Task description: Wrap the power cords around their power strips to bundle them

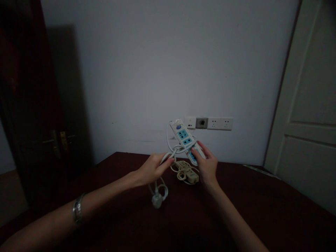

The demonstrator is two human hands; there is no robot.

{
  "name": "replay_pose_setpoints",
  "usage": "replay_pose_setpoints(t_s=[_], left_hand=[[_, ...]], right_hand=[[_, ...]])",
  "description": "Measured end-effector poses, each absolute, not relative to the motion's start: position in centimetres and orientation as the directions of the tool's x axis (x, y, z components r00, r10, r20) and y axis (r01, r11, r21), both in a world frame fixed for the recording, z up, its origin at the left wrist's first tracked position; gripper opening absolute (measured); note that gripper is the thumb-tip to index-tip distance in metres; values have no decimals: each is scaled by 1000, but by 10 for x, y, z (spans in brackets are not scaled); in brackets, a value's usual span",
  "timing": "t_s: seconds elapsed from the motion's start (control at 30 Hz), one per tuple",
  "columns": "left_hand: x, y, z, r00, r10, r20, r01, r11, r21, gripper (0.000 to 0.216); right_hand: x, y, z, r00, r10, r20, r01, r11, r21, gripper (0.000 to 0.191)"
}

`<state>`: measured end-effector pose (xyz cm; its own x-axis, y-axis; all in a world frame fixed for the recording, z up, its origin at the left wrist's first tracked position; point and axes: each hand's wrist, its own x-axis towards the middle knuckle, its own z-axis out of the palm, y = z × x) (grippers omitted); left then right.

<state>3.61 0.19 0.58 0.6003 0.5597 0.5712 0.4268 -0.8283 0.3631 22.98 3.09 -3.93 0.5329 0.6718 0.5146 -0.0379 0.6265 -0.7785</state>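
Observation:
My right hand (208,164) grips the lower end of a white power strip (181,129) with blue socket faces, tilted up toward the left above the table. Its white cord (168,138) leaves the top end and loops around the strip's middle. In my left hand (153,169), closed fingers hold the bundled cord just left of the strip. Below that hand hang a cord loop and the white plug (156,200). Behind and under the hands, a second, beige power strip (193,176) lies on the table with its cord (181,168) coiled over it.
The dark red table (236,203) reaches back to a pale wall. Wall sockets (219,123) sit low on that wall, just above the table. A dark door with a handle (63,140) stands at the left, and a pale door (309,105) at the right.

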Motion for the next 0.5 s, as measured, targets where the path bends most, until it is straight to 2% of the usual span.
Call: replay_pose_setpoints(t_s=[0.1, 0.23, 0.3, 0.4, 0.43, 0.5], left_hand=[[43, 1, -3, 631, 503, 591, 347, -864, 365, 29], [52, -1, -11, 733, 382, 563, 292, -924, 247, 24], [54, 0, -14, 769, 335, 544, 294, -942, 165, 24], [55, 5, -19, 802, 313, 509, 335, -941, 51, 25], [55, 8, -20, 808, 320, 494, 342, -938, 48, 24], [51, 14, -22, 807, 357, 471, 337, -932, 129, 23]], right_hand=[[226, 30, -39, 507, 768, 392, -275, 575, -771, 64], [222, 29, -38, 437, 867, 240, -533, 464, -707, 63], [222, 29, -39, 407, 895, 181, -600, 411, -686, 53], [224, 31, -40, 341, 937, 81, -659, 300, -689, 28], [225, 32, -40, 305, 951, 46, -675, 250, -694, 21], [229, 33, -38, 230, 973, -5, -700, 162, -695, 15]])
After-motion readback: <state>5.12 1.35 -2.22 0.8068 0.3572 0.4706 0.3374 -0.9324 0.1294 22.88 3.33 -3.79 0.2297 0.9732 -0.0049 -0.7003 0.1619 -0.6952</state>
